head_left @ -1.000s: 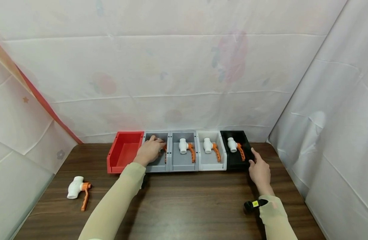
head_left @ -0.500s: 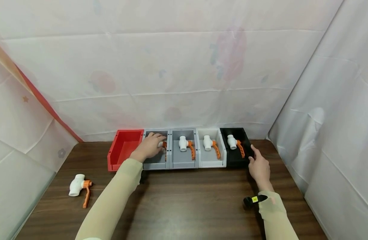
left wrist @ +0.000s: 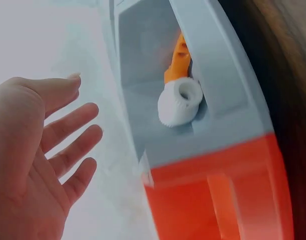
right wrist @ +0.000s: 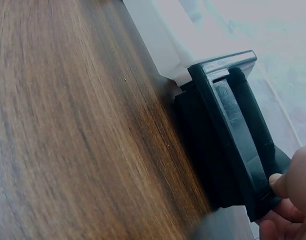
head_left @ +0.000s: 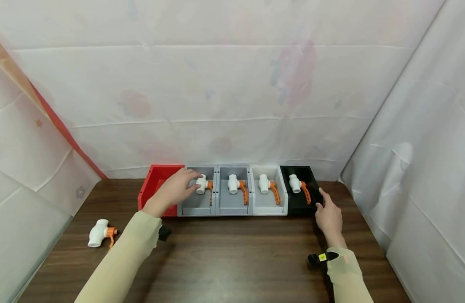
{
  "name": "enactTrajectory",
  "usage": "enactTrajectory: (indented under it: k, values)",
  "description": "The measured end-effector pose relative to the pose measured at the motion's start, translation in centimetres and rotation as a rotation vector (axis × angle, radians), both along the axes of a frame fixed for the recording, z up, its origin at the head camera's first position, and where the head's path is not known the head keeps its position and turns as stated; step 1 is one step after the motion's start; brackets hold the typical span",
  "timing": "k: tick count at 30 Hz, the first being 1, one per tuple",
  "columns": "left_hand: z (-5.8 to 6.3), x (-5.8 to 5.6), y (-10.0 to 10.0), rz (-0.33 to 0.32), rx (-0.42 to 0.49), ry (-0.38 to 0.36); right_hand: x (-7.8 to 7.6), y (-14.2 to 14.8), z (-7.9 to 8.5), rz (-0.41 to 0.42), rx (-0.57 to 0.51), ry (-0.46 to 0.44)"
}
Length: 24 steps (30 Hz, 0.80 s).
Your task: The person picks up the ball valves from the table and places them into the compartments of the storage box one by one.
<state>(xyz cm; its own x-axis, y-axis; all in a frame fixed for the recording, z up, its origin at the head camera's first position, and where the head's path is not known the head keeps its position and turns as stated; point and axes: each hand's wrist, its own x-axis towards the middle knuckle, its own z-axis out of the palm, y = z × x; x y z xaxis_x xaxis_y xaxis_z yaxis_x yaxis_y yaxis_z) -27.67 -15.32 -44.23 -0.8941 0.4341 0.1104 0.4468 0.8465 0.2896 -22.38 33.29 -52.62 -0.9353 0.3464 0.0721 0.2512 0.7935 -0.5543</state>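
My left hand (head_left: 173,189) hovers over the red bin (head_left: 146,191) and the edge of the left grey bin (head_left: 196,211), fingers spread and holding nothing. Just beyond its fingertips, a white ball valve (head_left: 201,185) with an orange lever lies in that grey bin. The left wrist view shows the hand apart from this ball valve (left wrist: 179,102). At the row's right end, my right hand (head_left: 329,216) grips the side wall of the black bin (right wrist: 238,130), thumb on the rim and fingers outside. Another ball valve (head_left: 294,184) lies inside the black bin.
Between them stand a second grey bin (head_left: 233,209) and a white bin (head_left: 269,210), each with a ball valve inside. One more ball valve (head_left: 98,233) lies on the wooden table (head_left: 232,256) at left, partly behind my left sleeve. A white curtain (head_left: 225,105) hangs close behind the bins.
My left hand has drawn back leftward from the left grey bin, uncovering the ball valve there. My right hand keeps its place at the black bin.
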Motion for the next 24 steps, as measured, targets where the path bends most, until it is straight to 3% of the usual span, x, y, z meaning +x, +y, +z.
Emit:
enactTrajectory:
  k: [10,24]
  values:
    - [0.5,4.6,-5.6,0.082,-0.005,0.093,0.0,0.1,0.2,0.020,-0.006,0.004]
    - [-2.5,10.0,-13.0,0.225,0.029,0.193,0.2,0.1,-0.1,0.005,-0.036,-0.006]
